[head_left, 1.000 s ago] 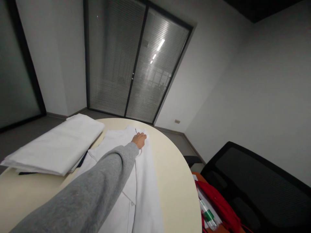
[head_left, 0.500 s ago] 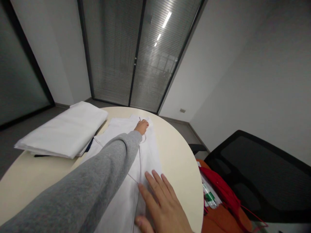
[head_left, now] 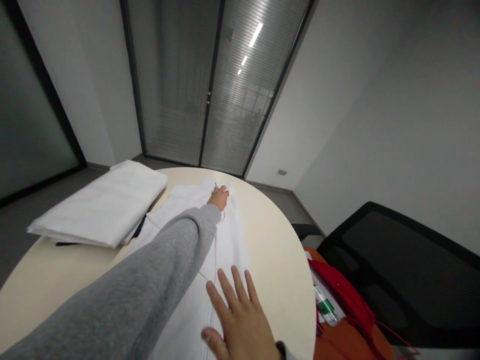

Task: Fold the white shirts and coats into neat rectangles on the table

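Observation:
A white garment [head_left: 228, 240] with visible seams lies spread lengthwise on the round cream table [head_left: 277, 255]. From the lower left, my left arm in a grey sleeve reaches across it. My left hand [head_left: 219, 197] rests on the garment's far end near a curved edge, fingers bent and slightly apart; the fingertips are small in view. Lower down, my right hand [head_left: 242, 320] is over the near part of the cloth, palm down with fingers spread. Whether its palm touches the fabric, I cannot tell. The sleeve and right hand cover parts of the garment.
A folded stack of white cloth [head_left: 101, 205] sits on the table's left side, with something dark under it. At the right stands a black mesh-backed chair [head_left: 405, 270]. An orange seat [head_left: 337, 340] holds a red item [head_left: 337, 285] and a clear-and-green package [head_left: 326, 305].
My right hand has shifted slightly left and its fingers are spread wider. The fingers of my left hand have loosened a little at the garment's far end.

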Demonstrator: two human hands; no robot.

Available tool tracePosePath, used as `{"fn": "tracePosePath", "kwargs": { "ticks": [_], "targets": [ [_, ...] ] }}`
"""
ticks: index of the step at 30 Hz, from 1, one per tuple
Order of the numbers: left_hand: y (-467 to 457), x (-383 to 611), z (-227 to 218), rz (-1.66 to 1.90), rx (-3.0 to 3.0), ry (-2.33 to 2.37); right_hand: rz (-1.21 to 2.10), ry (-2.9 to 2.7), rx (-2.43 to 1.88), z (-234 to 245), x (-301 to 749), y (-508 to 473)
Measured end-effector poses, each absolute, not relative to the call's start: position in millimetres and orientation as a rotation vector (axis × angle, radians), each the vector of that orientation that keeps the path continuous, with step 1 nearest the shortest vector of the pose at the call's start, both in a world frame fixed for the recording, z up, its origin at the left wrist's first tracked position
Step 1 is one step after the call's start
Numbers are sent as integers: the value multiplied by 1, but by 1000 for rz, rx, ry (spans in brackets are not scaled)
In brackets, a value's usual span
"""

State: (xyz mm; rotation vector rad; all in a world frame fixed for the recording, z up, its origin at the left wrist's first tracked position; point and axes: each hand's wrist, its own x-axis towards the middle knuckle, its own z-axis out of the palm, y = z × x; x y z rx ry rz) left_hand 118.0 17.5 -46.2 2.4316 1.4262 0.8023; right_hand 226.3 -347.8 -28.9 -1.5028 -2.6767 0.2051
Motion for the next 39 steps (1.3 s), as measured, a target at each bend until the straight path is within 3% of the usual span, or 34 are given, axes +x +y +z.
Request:
{"fn": "tracePosePath", "kwargs": {
  "ticks": [7, 15, 32, 39],
  "targets": [
    [-48, 144, -29, 548, 2705, 1128, 53, -2702, -1453, -39, 229, -343],
    [-47, 153, -49, 242, 2578, 1264, -121, -2696, -1405, -52, 233, -342],
    [13, 163, -43, 293, 2520, 1380, -321, -2590, -1357, -69, 238, -340],
    [18, 125, -8, 444, 2572, 1395, -146, -2637, -1389, -57, 239, -340]
  ]
}}
